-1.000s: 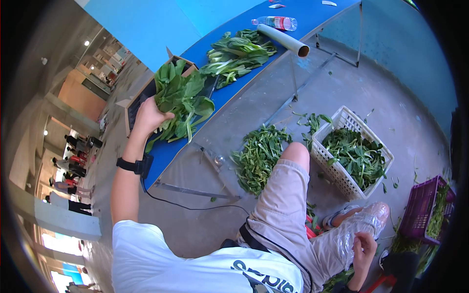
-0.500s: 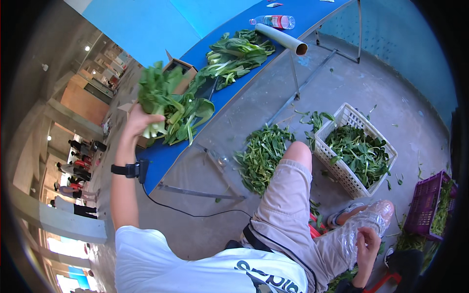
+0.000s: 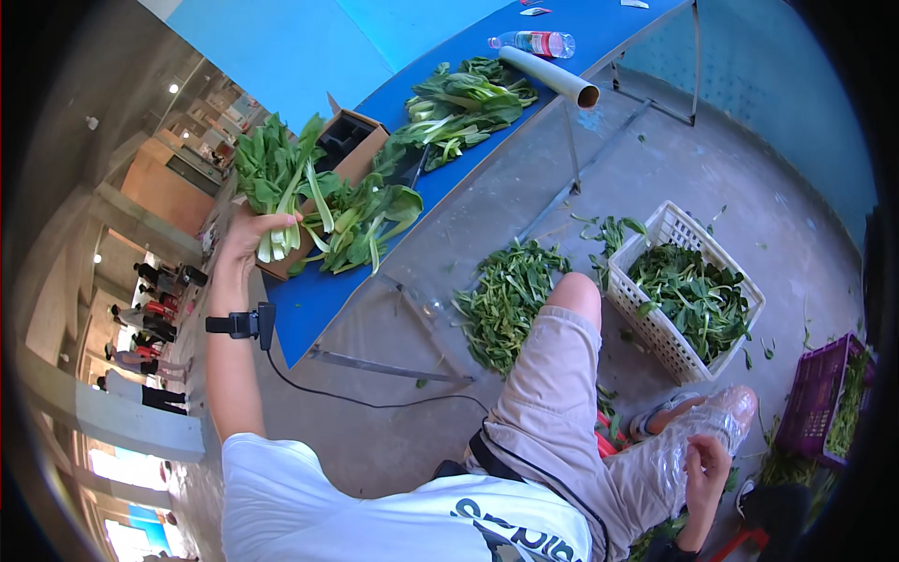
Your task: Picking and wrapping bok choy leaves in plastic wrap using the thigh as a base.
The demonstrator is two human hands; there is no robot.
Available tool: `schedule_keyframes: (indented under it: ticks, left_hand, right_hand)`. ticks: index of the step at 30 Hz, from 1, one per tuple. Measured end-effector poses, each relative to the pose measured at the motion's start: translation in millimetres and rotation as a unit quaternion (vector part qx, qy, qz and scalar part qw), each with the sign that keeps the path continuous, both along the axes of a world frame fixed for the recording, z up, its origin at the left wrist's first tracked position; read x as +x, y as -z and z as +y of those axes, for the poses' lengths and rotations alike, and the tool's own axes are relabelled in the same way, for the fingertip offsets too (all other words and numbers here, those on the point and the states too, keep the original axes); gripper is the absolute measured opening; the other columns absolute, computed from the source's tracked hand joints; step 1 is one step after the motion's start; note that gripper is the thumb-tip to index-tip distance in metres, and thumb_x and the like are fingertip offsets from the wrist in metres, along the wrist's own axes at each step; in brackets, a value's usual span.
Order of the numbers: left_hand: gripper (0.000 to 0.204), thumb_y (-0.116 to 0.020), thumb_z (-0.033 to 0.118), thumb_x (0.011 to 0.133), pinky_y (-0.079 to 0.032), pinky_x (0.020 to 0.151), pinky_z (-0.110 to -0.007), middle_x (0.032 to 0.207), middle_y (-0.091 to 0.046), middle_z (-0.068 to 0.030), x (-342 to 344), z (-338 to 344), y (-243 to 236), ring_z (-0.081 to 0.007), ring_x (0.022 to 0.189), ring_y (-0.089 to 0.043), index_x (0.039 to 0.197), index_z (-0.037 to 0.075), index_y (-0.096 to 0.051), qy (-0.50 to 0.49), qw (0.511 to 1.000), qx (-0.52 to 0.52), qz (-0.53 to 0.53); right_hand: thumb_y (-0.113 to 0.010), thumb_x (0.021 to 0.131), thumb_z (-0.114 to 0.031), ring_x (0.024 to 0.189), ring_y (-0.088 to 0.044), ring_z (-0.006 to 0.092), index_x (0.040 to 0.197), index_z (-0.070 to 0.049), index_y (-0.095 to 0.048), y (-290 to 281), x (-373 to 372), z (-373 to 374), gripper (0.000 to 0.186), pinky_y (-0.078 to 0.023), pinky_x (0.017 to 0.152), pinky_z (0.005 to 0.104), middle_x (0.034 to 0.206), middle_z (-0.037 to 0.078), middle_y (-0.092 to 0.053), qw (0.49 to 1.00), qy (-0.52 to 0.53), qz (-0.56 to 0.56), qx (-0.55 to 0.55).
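Observation:
My left hand (image 3: 247, 230) is closed around the white stems of a bunch of leafy greens (image 3: 273, 169), held up over the near left end of the blue table, beside an open cardboard box (image 3: 361, 155). More loose leafy greens (image 3: 370, 217) lie on the table just right of that bunch, in front of the box. A larger heap of greens (image 3: 468, 103) rests farther along the tabletop. My right hand (image 3: 709, 471) hovers or rests by my right knee, its fingers curled in; nothing shows in it.
The blue table (image 3: 314, 314) carries a plastic bottle (image 3: 541, 43) and a cardboard tube (image 3: 552, 77). On the floor are a pile of leaves (image 3: 510, 304), a white crate (image 3: 651, 332) of greens and a purple crate (image 3: 810, 398). A black cable (image 3: 375, 412) runs from my left wrist strap.
My left hand has moved slightly left with its bunch, away from the loose greens on the table. More of the cardboard box shows. My right hand stays about where it was.

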State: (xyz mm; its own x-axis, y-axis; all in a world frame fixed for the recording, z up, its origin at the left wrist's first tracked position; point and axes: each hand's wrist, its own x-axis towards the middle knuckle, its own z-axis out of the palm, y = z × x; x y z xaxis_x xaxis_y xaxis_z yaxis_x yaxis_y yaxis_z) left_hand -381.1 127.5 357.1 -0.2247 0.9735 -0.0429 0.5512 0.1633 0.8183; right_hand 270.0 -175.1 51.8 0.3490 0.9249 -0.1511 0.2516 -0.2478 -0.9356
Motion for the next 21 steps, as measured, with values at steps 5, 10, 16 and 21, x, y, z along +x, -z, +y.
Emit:
schedule_keyframes:
  ticks: [5, 10, 16, 21]
  left_hand:
    - [0.050, -0.087, 0.014, 0.077, -0.059, 0.072, -0.030, 0.098, -0.075, -0.0071, -4.9, 0.2, -3.7, -0.0165, 0.085, -0.073, 0.122, 0.000, -0.071, 0.047, 0.998, 0.011, -0.031]
    - [0.054, -0.090, 0.012, 0.075, -0.055, 0.085, -0.031, 0.111, -0.072, -0.0070, -21.0, -0.7, -12.4, -0.0168, 0.097, -0.069, 0.123, 0.001, -0.069, -0.042, 0.995, -0.025, -0.092]
    - [0.048, -0.087, 0.011, 0.080, -0.057, 0.081, -0.031, 0.107, -0.072, -0.0064, -7.4, 3.8, -0.7, -0.0162, 0.092, -0.071, 0.123, 0.003, -0.069, -0.007, 0.996, 0.069, 0.047]
    - [0.041, -0.083, 0.010, 0.084, -0.059, 0.074, -0.031, 0.099, -0.074, -0.0098, 44.1, -11.3, 24.4, -0.0188, 0.083, -0.072, 0.121, -0.001, -0.069, 0.008, 0.996, 0.082, -0.042]
  right_hand:
    - [-0.064, 0.095, 0.003, 0.071, -0.062, 0.0076, 0.102, 0.002, -0.070, -3.5, 0.5, -2.9, 0.009, -0.046, 0.062, 0.0235, 0.083, 0.002, -0.067, 0.999, 0.017, 0.025, -0.010]
    - [-0.064, 0.095, 0.004, 0.069, -0.062, 0.0077, 0.102, 0.003, -0.070, 9.4, -0.1, -4.1, 0.010, -0.046, 0.060, 0.0237, 0.082, 0.003, -0.068, 1.000, 0.017, 0.002, 0.018]
    - [-0.063, 0.095, 0.004, 0.070, -0.061, 0.0075, 0.102, 0.003, -0.070, -1.5, -0.2, -2.9, 0.010, -0.045, 0.060, 0.0240, 0.081, 0.003, -0.067, 1.000, 0.009, 0.000, -0.004]
    - [-0.064, 0.095, 0.004, 0.070, -0.060, 0.0073, 0.103, 0.003, -0.070, 0.3, -0.9, -1.5, 0.010, -0.045, 0.062, 0.0241, 0.082, 0.003, -0.067, 1.000, 0.007, 0.008, -0.001]
